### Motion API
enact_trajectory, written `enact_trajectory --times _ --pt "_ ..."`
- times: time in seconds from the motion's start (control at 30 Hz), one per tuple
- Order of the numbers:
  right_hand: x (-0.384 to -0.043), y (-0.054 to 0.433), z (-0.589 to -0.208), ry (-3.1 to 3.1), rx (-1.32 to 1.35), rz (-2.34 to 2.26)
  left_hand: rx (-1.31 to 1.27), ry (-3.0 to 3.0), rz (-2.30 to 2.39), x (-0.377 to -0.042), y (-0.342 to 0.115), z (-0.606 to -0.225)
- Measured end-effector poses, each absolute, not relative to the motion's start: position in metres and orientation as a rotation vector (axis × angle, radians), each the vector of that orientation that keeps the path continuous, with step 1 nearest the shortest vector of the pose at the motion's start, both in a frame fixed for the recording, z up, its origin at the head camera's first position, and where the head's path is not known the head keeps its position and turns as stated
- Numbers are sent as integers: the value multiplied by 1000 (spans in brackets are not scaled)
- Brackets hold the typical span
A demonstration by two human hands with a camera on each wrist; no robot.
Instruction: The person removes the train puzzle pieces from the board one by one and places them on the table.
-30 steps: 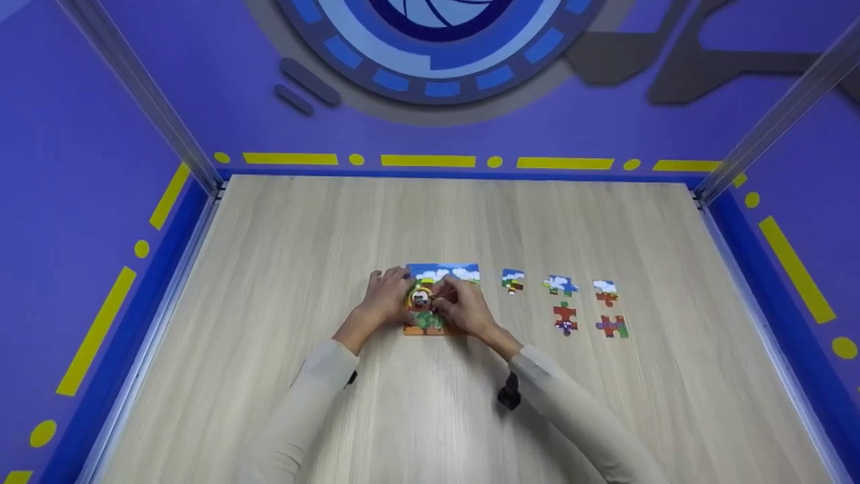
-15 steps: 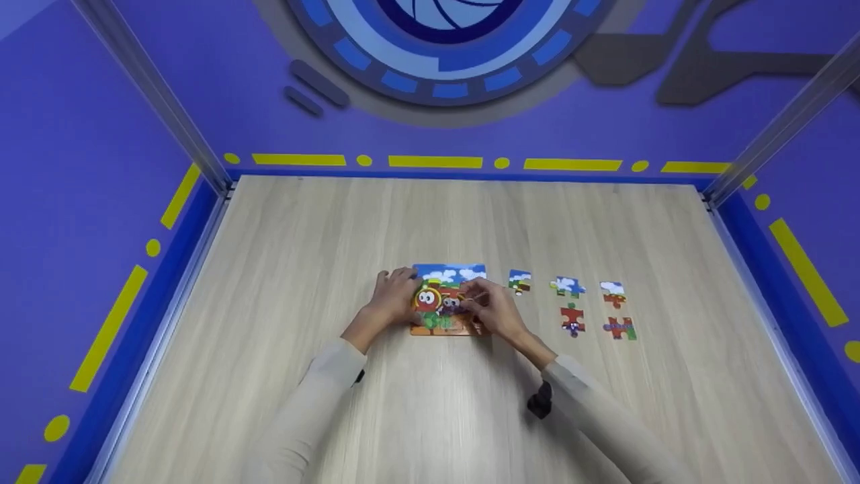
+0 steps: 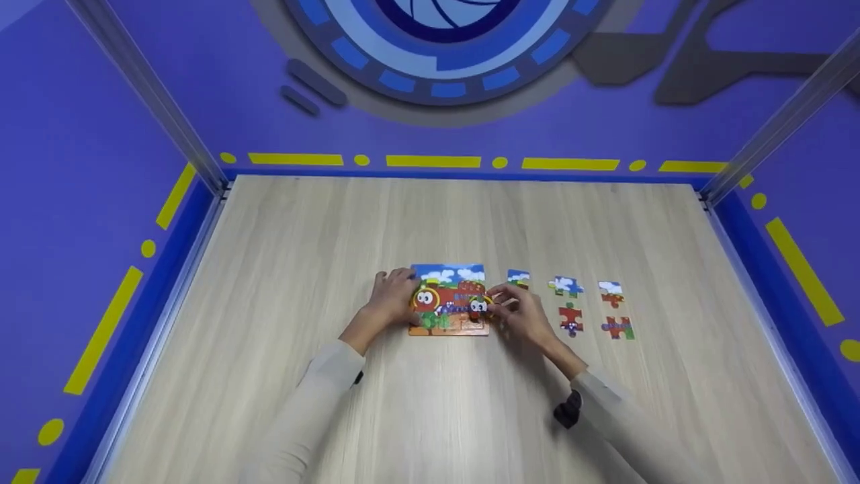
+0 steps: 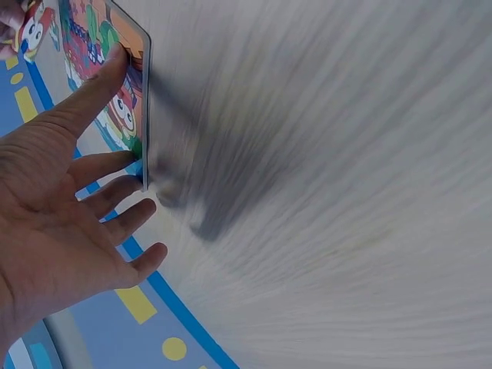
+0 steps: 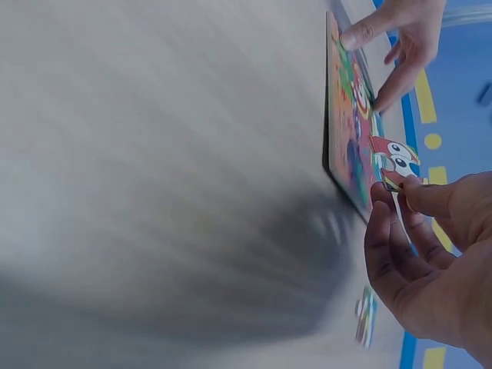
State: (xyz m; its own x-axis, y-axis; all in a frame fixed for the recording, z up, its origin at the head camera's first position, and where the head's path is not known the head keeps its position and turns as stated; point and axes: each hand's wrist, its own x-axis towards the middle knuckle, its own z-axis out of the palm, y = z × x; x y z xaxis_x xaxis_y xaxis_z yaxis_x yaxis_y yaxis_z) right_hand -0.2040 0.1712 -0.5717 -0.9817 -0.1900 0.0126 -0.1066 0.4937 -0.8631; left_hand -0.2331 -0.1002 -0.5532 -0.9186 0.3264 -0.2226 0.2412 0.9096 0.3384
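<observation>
A colorful jigsaw puzzle board [image 3: 451,325] with a cartoon picture lies in the middle of the table. My left hand [image 3: 392,296] steadies its left side. In the left wrist view the thumb [image 4: 104,83] presses on the picture near a corner, and the other fingers spread along the edge. My right hand [image 3: 527,317] pinches a jigsaw puzzle piece [image 3: 478,307] between thumb and fingers over the board's right side. This piece, showing a face with big white eyes, is tilted above the board in the right wrist view [image 5: 397,160].
Right of the board lie several loose jigsaw pieces: one close by [image 3: 518,277], a cloud piece [image 3: 566,286], another cloud piece [image 3: 611,290], a red one [image 3: 570,317] and a red-green one [image 3: 616,327]. Blue-purple panels [image 3: 430,134] wall in the wooden table [image 3: 336,228].
My right hand has moved right across the board, carrying the pinched puzzle piece from the left part to the right edge. The left hand stays at the board's left side.
</observation>
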Motion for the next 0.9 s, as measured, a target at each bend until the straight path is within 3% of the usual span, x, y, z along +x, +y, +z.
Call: enact_trajectory --times 0.5,0.9 --pt "-196 223 -576 2699 -159 -1397 425 2807 422 -233 -102 -556" --pt "-193 233 -584 2758 -156 -1371 442 2810 406 -231 -101 -555"
